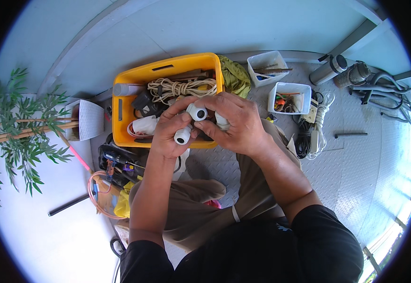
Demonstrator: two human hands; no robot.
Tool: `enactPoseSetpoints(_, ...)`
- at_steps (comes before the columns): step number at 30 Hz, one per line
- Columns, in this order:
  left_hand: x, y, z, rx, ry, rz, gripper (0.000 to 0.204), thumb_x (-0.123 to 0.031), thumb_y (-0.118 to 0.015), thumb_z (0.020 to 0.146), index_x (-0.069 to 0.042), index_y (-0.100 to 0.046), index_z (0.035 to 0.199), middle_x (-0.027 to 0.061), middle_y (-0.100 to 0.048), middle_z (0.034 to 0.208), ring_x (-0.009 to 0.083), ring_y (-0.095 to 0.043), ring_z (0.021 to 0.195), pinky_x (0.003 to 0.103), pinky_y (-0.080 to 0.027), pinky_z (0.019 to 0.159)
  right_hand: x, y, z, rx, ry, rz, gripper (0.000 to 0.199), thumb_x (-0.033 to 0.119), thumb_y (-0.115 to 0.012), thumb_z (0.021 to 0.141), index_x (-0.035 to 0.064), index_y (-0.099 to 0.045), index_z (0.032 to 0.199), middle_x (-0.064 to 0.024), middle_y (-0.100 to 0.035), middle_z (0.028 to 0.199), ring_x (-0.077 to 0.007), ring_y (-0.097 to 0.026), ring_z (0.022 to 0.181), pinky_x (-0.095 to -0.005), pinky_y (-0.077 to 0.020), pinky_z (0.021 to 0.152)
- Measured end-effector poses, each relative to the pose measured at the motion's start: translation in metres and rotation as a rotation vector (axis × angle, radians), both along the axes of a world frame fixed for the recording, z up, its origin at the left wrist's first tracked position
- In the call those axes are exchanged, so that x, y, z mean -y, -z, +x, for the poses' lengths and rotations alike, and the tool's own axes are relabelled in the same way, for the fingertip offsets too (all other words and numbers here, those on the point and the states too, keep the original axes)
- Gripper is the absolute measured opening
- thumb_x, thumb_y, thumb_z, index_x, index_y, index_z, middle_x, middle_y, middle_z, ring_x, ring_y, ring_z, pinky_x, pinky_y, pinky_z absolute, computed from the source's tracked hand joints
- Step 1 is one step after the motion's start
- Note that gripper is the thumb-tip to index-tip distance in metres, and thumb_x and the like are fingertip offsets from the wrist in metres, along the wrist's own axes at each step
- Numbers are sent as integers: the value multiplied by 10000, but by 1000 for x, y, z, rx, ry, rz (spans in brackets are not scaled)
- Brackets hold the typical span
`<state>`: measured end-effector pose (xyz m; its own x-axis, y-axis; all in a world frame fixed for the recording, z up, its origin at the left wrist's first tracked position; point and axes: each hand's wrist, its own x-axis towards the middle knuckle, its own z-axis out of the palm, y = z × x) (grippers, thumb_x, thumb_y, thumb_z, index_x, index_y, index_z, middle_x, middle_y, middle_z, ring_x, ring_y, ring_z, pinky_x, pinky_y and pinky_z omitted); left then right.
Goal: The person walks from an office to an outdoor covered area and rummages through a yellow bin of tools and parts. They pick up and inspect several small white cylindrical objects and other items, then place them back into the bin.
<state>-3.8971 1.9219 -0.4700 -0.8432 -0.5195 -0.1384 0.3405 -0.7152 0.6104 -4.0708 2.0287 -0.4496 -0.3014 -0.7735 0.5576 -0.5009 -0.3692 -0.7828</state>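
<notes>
Both my hands are closed round small white plastic parts above the yellow bin (119,127). My left hand (167,134) grips a white fitting (182,136) with a dark round hole in its end, low in the palm. Between the thumbs and fingertips of both hands sits a second white fitting (197,112), its dark round opening facing up. My right hand (240,123) pinches this one from the right and also has another white piece (222,121) tucked under its fingers. Whether these pieces are joined is hidden by the fingers.
The bin holds a coiled beige rope (182,88) and loose tools. Two white tubs (290,99) with small items stand right of it, near coiled cables (318,132) and a steel flask (329,70). At left are a cordless drill (116,158) and a potted plant (90,120).
</notes>
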Motion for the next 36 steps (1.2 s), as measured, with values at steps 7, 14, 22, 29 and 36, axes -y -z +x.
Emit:
enactPoseSetpoints(7, -12, 12, -5, -24, -52, -49, 468, -96, -655, 948, -39, -546, 1400, 140, -660, 1143, 200, -688, 868, 269, -597, 663, -1, 6, 11, 29, 125, -11, 293, 192, -838, 792, 71, -690, 1014, -81, -674, 825, -260, -690, 730, -381, -553, 628)
enactPoseSetpoints(14, -10, 4, -12, 28, -79, 122, 440, -128, -618, 969, -89, -517, 1395, 133, -640, 1179, 171, -637, 766, 218, -507, 514, 2, 23, -15, 1218, -256, 361, 325, 180, -727, 892, 80, -554, 1148, -56, -619, 825, -136, -568, 578, -290, -457, 488)
enactPoseSetpoints(22, -16, 1, -29, 201, -181, 63, 421, -193, -615, 992, -123, -523, 1396, 89, -638, 1185, 134, -623, 759, 220, -506, 541, -9, 34, -32, 1034, -343, 404, 290, 152, -617, 874, 108, -478, 1125, -91, -609, 790, -109, -463, 495, -223, -332, 404)
enactPoseSetpoints(29, -15, -1, -36, 202, -150, 90, 413, -221, -620, 987, -144, -536, 1384, 88, -636, 1194, 126, -615, 761, 214, -504, 533, -12, 32, -43, 1252, -593, 351, 318, 176, -721, 874, 82, -552, 1126, -75, -614, 746, -76, -493, 538, -197, -318, 393)
enactPoseSetpoints(36, -11, 6, -30, 49, -96, 301, 323, -238, -598, 986, -113, -592, 1285, 117, -679, 1100, 176, -661, 780, 240, -556, 523, -9, 33, -37, 979, -421, 464, 252, 180, -759, 910, 58, -659, 1106, -10, -670, 891, -51, -589, 757, -194, -432, 576)
